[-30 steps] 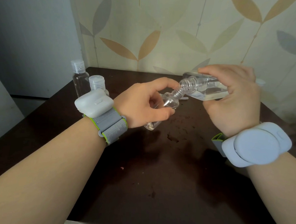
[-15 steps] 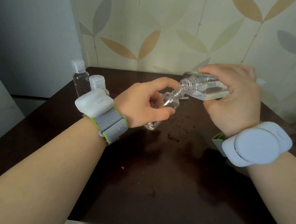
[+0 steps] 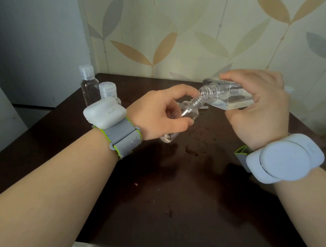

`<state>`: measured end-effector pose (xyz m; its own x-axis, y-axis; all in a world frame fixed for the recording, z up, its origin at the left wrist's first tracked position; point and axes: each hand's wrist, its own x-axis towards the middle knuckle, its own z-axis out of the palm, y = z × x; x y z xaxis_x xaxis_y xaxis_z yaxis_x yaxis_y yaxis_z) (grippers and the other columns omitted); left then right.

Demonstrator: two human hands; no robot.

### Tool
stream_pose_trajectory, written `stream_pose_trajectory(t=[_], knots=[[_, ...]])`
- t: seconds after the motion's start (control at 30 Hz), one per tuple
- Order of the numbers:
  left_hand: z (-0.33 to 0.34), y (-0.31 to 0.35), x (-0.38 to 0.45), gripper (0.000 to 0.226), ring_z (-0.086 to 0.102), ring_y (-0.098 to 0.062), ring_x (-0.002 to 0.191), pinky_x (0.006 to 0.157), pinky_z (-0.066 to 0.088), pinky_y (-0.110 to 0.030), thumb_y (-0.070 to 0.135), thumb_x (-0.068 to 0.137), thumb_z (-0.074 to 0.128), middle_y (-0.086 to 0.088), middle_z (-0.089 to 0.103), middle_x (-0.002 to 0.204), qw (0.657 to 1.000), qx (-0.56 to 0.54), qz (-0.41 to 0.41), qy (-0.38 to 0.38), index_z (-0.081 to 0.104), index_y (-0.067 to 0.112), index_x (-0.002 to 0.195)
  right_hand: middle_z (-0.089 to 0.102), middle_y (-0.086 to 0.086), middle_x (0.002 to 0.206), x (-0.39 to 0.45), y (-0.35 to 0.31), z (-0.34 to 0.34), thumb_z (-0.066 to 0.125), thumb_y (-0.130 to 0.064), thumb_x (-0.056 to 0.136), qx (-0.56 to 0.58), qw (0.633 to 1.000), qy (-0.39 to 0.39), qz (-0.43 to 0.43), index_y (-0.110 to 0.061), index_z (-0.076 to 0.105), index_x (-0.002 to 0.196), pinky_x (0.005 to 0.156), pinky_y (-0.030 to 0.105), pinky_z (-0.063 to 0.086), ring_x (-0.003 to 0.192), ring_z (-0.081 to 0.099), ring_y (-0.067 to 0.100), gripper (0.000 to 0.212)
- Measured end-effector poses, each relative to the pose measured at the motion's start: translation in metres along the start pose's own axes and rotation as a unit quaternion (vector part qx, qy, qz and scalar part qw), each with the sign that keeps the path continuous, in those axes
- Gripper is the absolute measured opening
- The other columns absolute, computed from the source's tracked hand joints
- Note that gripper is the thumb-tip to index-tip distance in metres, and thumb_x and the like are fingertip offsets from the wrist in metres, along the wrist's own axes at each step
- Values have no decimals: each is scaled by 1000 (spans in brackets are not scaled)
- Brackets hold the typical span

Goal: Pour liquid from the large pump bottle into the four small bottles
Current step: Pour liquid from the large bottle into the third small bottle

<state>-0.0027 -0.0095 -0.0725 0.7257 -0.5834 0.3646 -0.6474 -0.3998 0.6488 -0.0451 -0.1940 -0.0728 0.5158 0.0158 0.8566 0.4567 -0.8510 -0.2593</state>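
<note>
Left hand (image 3: 158, 114) gripped a small bottle (image 3: 184, 116), tilted, mouth at the neck of the large bottle (image 3: 229, 97) held on its side in the right hand (image 3: 258, 110) (pump off). Two capped small bottles (image 3: 88, 85) stood far left on the dark table (image 3: 179, 196), one partly hidden behind the left wristband (image 3: 110, 116).

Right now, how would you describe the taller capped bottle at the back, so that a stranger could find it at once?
Start at the dark wooden table and go to its far left corner, beside the grey wall. Two small clear bottles with ribbed caps stand there, beyond the left hand. The taller capped bottle is the slimmer one nearer the wall; its neighbour, the shorter bottle, is half hidden behind the wrist device.
</note>
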Motion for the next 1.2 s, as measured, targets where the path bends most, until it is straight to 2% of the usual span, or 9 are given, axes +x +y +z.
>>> stream_pose_trajectory(t=[0.13, 0.43, 0.7, 1.2], knots=[[0, 1, 0, 38, 44, -7, 53, 62, 43, -22, 37, 67, 59, 5, 60, 62, 1000, 2, -1, -2, 41, 57, 93, 52, -9, 93, 0, 0, 0, 55, 12, 61, 5, 1000, 0, 3, -13, 68, 99, 87, 58, 38, 100, 45, 31, 47], [0, 0, 0, 37, 43, -4, 50, 59, 40, -17, 37, 67, 59, 8, 58, 58, 1000, 6, -1, -2, 40, 56, 92, 51, -11, 93, 0, 0, 1, 54, 13, 61, 7, 1000, 1, 14, -15, 67, 99, 89, 60, 36, 100, 41, 23, 49], [0, -1, 0, 36, 45, -5, 51, 59, 42, -17, 37, 67, 59, 0, 63, 64, 1000, -3, -1, -2, 42, 56, 92, 51, -9, 93, 0, -1, 0, 55, 12, 63, -3, 1000, 3, 0, -12, 67, 100, 87, 60, 38, 100, 47, 36, 46], [1, -1, 0, 37, 45, -7, 51, 61, 43, -22, 36, 66, 60, 5, 61, 62, 1000, -10, -6, -2, 42, 57, 91, 51, -10, 95, 0, -1, 0, 53, 9, 62, 6, 1000, -2, 17, -14, 67, 100, 90, 60, 36, 101, 39, 23, 46]])
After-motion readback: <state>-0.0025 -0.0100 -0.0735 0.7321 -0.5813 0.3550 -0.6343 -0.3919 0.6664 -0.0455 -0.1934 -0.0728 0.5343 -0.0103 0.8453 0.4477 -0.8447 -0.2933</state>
